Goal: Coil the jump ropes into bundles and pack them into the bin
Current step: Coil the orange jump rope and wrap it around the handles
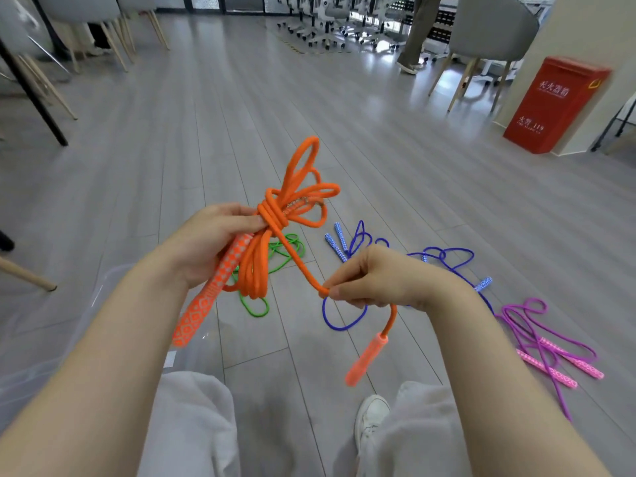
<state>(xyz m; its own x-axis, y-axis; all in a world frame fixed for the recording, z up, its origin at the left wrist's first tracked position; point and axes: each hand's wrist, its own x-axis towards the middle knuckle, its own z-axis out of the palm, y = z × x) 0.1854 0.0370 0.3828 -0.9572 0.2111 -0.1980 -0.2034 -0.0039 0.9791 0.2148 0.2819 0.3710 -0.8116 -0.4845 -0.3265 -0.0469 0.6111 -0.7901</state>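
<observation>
Gripping the coiled orange cord jump rope (pixel 272 218), left hand (pixel 210 239) holds; right hand (pixel 371 280) pinches its tail; slack there risks unravelling.

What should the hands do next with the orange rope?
Probably tuck the loose tail under the wraps. The left hand grips the orange bundle, already wrapped round its middle, and the right hand pinches the tail, with one handle dangling.

- The clear bin (pixel 51 339) at near left is cut off by the left edge and partly hidden behind the left forearm.
- The green rope (pixel 256 306) lies largely hidden behind the orange bundle (pixel 272 218).
- The blue rope (pixel 444 256) is partly covered by the right hand (pixel 371 280).
- A standing person (pixel 416 32) far away is cut off by the top edge.
</observation>
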